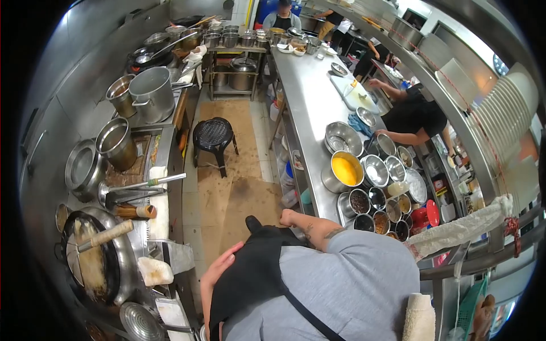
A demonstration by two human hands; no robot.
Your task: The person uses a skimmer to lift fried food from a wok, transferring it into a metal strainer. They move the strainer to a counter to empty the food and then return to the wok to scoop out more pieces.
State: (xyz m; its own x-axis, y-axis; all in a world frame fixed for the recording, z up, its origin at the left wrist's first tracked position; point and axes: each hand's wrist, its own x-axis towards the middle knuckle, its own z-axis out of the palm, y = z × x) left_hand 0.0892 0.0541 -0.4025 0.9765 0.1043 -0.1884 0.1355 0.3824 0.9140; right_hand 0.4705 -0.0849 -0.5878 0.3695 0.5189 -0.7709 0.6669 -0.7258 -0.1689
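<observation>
Grey shirt (352,284) closest. From the left: on the stove, wooden-handled tool (108,235) across a black wok (94,261). Left hand (223,264), open with straight fingers, against the black apron (250,264); apron lengthwise from bottom edge toward mid-floor, right of that grip. Right hand (289,217) curled near the left edge of the desk (307,85), contents impossible to tell. Toward the desk's near end, steel pot (334,181) of yellow liquid (345,169), beside small containers (354,203) of dark and brown ingredients.

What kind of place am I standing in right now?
Most likely a restaurant's working kitchen: a blackened wok with a wooden-handled tool, big metal pots along one side, and a tall stack of plates on the shelf opposite.
</observation>
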